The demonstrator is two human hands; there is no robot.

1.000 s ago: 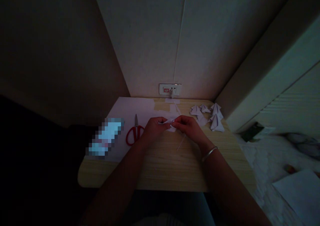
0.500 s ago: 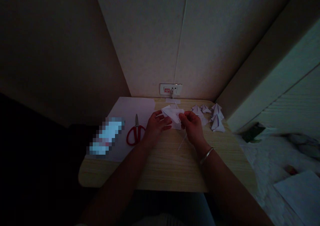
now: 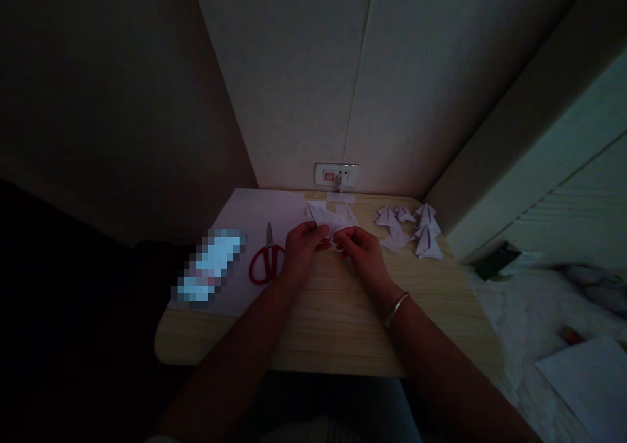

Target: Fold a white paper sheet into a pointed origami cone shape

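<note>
Between my two hands is a folded piece of white paper (image 3: 331,218), held above the middle of the table. My left hand (image 3: 302,248) pinches its near left edge between thumb and fingers. On the other side my right hand (image 3: 361,246) grips the near right edge, fingertips close to the left thumb. My fingers cover the lower part of the paper. Just left of my left hand, red-handled scissors (image 3: 267,260) lie on a white sheet (image 3: 267,202), blades pointing away. A thin paper strip (image 3: 353,286) lies below my right hand.
Several folded paper pieces (image 3: 427,237) stand at the table's (image 3: 343,345) right back. A phone with a blurred screen (image 3: 211,265) lies at left. A wall socket (image 3: 337,176) with a plug is behind. Right of the table lies a paper sheet (image 3: 588,377).
My right hand has moved left and closer to my left hand. My left hand, fingers spread before, now pinches the paper. The paper has been turned and lowered slightly.
</note>
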